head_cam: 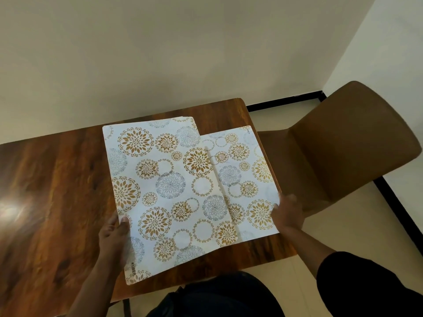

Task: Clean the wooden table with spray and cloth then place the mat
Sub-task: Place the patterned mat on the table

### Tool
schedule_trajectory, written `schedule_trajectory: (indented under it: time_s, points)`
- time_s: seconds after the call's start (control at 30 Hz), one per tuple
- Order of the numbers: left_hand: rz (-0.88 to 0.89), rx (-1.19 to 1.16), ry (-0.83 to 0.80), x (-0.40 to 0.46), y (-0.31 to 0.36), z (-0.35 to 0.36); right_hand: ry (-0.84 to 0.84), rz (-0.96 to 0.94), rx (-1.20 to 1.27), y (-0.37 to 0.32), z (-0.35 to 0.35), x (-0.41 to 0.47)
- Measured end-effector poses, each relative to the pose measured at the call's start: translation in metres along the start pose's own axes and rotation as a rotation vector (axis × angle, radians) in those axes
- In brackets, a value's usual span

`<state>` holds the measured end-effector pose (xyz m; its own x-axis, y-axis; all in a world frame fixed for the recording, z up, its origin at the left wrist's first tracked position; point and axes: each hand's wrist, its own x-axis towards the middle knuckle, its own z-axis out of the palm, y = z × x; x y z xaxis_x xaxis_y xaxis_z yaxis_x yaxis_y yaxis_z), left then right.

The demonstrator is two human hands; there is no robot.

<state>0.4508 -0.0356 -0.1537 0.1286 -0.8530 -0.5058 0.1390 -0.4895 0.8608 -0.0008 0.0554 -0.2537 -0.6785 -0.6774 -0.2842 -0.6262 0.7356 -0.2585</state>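
Two thin white rectangular mats printed with gold and grey flower circles lie overlapped on the glossy brown wooden tabletop [57, 179], between the two hands. The larger mat [164, 191] lies on top and reaches from the left hand across to a straight edge partway toward the right hand; the smaller mat [249, 179] shows from under that edge and runs to the right hand, its outer edge at the tabletop's right rim. More sheet edges peek out at the far corner, so there may be a stack.

The left hand [115, 234] grips the near-left edge of the larger mat, thumb on top and the other fingers hidden beneath. The right hand [287, 215] holds the right edge of the smaller mat; it is blurred, so how its fingers lie cannot be told.

The mats look light, flat and flexible, probably plastic sheet with a smooth face. On the polished tabletop they will likely slide readily, and one over the other. Holding at opposite edges, as now, should keep them from sagging or buckling; a single corner grip would let a sheet droop.

A brown upholstered chair [343, 145] stands beyond the right hand.
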Motion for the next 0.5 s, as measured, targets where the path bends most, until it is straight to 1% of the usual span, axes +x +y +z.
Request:
schedule_trajectory:
  time_s: [0.17, 0.5]
  points:
    - [0.013, 0.009, -0.017, 0.002, -0.004, 0.002, -0.079, 0.024, 0.026, -0.007, -0.004, -0.010]
    - [0.010, 0.029, -0.022, 0.009, -0.008, -0.003, -0.089, 0.044, 0.020, -0.013, -0.007, -0.015]
